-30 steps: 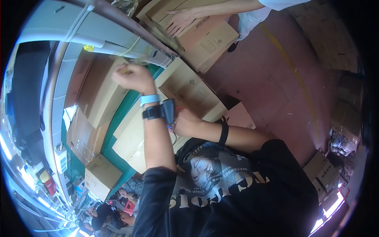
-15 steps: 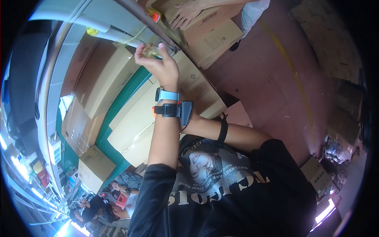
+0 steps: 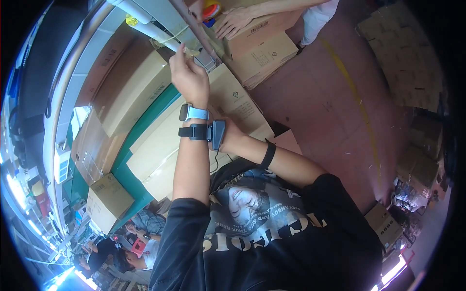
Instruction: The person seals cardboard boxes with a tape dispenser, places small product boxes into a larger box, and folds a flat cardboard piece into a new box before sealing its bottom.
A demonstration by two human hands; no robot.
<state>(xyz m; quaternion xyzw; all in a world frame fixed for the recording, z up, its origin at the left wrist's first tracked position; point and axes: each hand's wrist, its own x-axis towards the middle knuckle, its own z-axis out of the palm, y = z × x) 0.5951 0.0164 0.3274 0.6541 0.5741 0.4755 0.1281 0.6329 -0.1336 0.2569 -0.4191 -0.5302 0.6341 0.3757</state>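
My left hand (image 3: 190, 77) is raised above a closed brown carton (image 3: 162, 140), fingers curled together. A clear yellowish strip (image 3: 194, 52), perhaps tape, shows at its fingertips, partly hidden. On that wrist sit a watch with a light blue band (image 3: 196, 113) and a black strapped device (image 3: 218, 135). My right hand (image 3: 228, 130) lies low over the carton, behind this device; its fingers are hidden from view. Close beyond my left hand runs a metal rail (image 3: 194, 26).
Across the rail a co-worker's hand (image 3: 235, 22) rests on another carton (image 3: 264, 48), beside a red and yellow tape dispenser (image 3: 211, 10). More cartons (image 3: 136, 82) stand on the green surface (image 3: 127, 179) at left. Stacked cardboard (image 3: 400, 53) lies right, past a yellow floor line (image 3: 352, 77).
My left hand has turned, its thumb and fingers coming closer together. Both forearms have shifted slightly left in view. The co-worker's tape dispenser shows more fully, with a second hand near it.
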